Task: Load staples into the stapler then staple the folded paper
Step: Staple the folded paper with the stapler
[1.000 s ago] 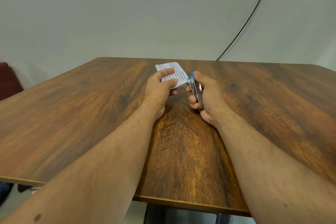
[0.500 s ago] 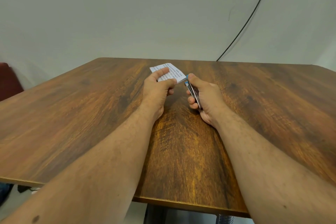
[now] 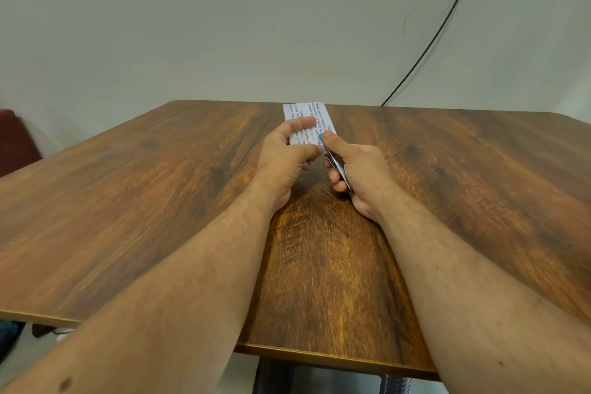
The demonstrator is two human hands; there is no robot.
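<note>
Stapling is under way: the left hand [image 3: 284,150] pinches the white printed folded paper [image 3: 308,120] mid-frame, while the right hand [image 3: 358,169] clamps the small blue-tipped metal stapler [image 3: 334,163]; squeezing comes next.

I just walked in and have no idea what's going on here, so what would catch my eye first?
Two bare forearms reach in to the middle of a wooden table. There the left hand pinches a folded paper covered in print, while the right hand grips a small metal stapler with a blue tip at the paper's near edge. A black cable runs down the pale wall behind.
</note>
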